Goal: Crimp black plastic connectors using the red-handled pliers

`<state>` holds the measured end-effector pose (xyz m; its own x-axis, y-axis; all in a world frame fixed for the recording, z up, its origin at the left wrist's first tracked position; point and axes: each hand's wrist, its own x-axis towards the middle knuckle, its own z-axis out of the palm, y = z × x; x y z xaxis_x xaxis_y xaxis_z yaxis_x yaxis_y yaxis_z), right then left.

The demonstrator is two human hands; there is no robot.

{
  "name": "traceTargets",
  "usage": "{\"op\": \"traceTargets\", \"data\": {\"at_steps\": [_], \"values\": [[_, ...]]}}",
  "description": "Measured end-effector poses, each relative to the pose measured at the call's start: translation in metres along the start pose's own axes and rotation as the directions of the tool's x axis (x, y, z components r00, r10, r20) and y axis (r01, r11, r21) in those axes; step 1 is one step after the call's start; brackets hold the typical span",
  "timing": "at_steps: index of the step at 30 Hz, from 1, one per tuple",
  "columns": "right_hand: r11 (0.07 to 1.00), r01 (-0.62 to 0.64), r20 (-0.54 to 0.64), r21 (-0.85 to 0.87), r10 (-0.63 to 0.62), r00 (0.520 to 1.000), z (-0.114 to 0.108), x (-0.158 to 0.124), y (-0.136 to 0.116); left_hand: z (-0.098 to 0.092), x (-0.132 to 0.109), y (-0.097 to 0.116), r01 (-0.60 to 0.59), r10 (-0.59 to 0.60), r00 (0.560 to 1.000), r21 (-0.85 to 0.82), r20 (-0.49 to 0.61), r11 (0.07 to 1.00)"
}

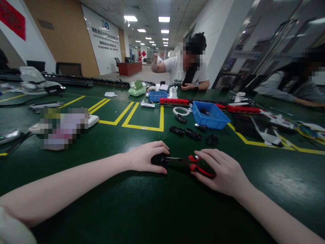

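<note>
The left hand was closed on a small black part, thumb below and fingers above. Facing it, the right hand was wrapped around the red-and-black handles of a pair of pliers, whose nose reached the part's right end; dark on dark, it was hard to tell whether the tips gripped it or only touched. Both things were low over the near middle of the bench.

The part looked light and stiff, probably smooth plastic that could slip or crack if squeezed hard, so its broad left end seemed the place to pinch. The pliers looked rigid and heavier, best held well back on the coated handles.

Just beyond the hands lay several loose black pieces, with a blue bin behind them and a white ring beside it. Farther back were a smaller blue bin, a red strip and a green packet. A co-worker sat across the bench. Nothing stood between the two hands; the loose pieces crowded only the forward side.
</note>
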<state>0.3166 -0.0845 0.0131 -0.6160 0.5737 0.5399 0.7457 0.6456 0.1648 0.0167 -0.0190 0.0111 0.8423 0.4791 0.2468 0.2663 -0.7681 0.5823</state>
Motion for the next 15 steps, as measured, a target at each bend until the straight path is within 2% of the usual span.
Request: {"op": "traceTargets", "data": {"at_steps": [6,10,15], "values": [[0.999,-0.042,-0.02,0.018,0.042,0.999,-0.0014,-0.0019,0.0039,-0.003,-0.0006,-0.0016,0.005,-0.001,0.999,-0.077,0.053,0.997],[0.999,-0.04,-0.042,0.0,0.04,0.998,-0.0013,-0.0023,0.0066,-0.0036,-0.0008,-0.0042,-0.006,0.011,0.999,-0.128,0.04,0.992],[1.0,-0.005,-0.048,-0.018,0.004,0.999,0.0001,-0.0024,0.0079,-0.0017,-0.0009,-0.008,-0.036,0.04,0.999,-0.105,0.029,0.994]]}}
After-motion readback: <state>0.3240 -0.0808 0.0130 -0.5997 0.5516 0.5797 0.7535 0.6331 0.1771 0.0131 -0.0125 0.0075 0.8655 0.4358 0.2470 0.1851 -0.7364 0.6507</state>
